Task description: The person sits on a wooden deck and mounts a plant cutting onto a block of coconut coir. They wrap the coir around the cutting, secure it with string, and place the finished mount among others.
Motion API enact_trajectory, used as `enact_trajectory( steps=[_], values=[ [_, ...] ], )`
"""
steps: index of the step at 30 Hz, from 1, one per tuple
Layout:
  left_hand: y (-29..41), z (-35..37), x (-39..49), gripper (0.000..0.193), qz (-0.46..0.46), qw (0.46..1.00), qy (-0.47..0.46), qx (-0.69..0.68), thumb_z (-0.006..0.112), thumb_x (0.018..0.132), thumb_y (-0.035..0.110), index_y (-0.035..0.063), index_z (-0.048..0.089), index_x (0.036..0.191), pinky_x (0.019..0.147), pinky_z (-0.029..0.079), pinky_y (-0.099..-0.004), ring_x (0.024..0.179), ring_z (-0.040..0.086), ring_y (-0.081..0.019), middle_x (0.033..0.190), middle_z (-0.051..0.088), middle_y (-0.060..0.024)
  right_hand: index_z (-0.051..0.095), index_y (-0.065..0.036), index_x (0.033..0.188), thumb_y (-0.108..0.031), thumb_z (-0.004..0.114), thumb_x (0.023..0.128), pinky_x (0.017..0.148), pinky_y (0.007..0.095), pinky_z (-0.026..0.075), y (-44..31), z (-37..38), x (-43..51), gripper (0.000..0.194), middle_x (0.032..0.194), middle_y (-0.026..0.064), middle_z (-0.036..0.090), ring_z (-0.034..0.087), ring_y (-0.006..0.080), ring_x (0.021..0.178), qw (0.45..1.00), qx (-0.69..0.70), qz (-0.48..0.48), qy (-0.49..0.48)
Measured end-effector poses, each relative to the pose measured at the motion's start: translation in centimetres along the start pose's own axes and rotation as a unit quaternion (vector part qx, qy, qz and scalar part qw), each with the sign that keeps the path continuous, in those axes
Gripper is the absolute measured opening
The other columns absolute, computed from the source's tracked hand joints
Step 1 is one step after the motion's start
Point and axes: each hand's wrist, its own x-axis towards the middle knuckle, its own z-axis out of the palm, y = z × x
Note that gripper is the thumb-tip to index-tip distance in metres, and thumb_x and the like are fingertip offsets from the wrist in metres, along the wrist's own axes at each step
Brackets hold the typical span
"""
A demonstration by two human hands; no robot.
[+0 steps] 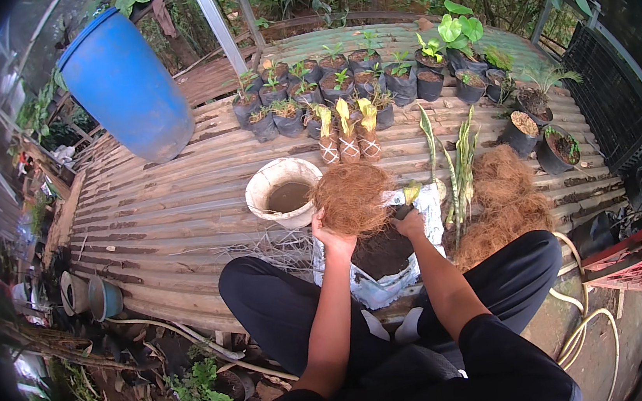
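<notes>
Before my chest, my left hand (333, 237) holds up a loose pad of brown coconut fibre (353, 197), its fingers under the near left edge. My right hand (410, 224) is closed on a small dark object (403, 211), mostly hidden, so its kind is unclear. Just beyond that hand shows a yellow-green leaf (412, 192). Below both hands lies an open white sack (386, 290) with dark soil (382, 254) in it. Left of the fibre stands a white bucket (261, 186) with muddy brown contents.
Three fibre-wrapped plants (349, 147) tied with white string stand ahead, before rows of potted seedlings (338, 81). Snake plant leaves (463, 168) and more coconut fibre (503, 199) lie right. A blue barrel (127, 91) stands far left on the corrugated sheets (164, 217).
</notes>
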Motion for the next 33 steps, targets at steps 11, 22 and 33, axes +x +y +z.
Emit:
enact_trajectory(
  steps=[11, 22, 33],
  values=[
    [-0.5, 0.8, -0.6, 0.066, -0.001, 1.000, 0.007, -0.006, 0.042, 0.087, 0.057, 0.0140, 0.052, 0.135, 0.098, 0.046, -0.0495, 0.122, 0.053, -0.0302, 0.133, 0.055, -0.0085, 0.028, 0.005, 0.140, -0.036, 0.084, 0.068, 0.104, 0.0434, 0.043, 1.0, 0.0, -0.2, 0.100, 0.132, 0.0261, 0.051, 0.051, 0.0372, 0.126, 0.999, 0.005, -0.027, -0.018],
    [-1.1, -0.2, -0.2, 0.068, -0.036, 0.998, -0.028, -0.031, 0.043, 0.088, 0.059, 0.0139, 0.050, 0.137, 0.102, 0.043, -0.0508, 0.124, 0.051, -0.0310, 0.135, 0.054, -0.0100, 0.050, 0.001, 0.116, -0.025, 0.091, 0.061, 0.091, 0.0397, 0.050, -1.6, -5.5, -0.6, 0.074, 0.111, 0.0211, 0.064, 0.064, 0.0319, 0.103, 0.959, 0.189, -0.189, 0.093],
    [-1.4, 1.7, -1.6, 0.095, -0.075, 0.997, -0.007, -0.020, 0.041, 0.080, 0.078, 0.0093, 0.038, 0.146, 0.109, 0.035, -0.0547, 0.131, 0.044, -0.0348, 0.145, 0.044, -0.0150, 0.050, 0.002, 0.124, -0.022, 0.090, 0.065, 0.088, 0.0391, 0.052, -12.3, -22.4, -12.3, 0.075, 0.110, 0.0211, 0.068, 0.069, 0.0292, 0.098, 0.900, 0.232, -0.355, 0.102]
  ],
)
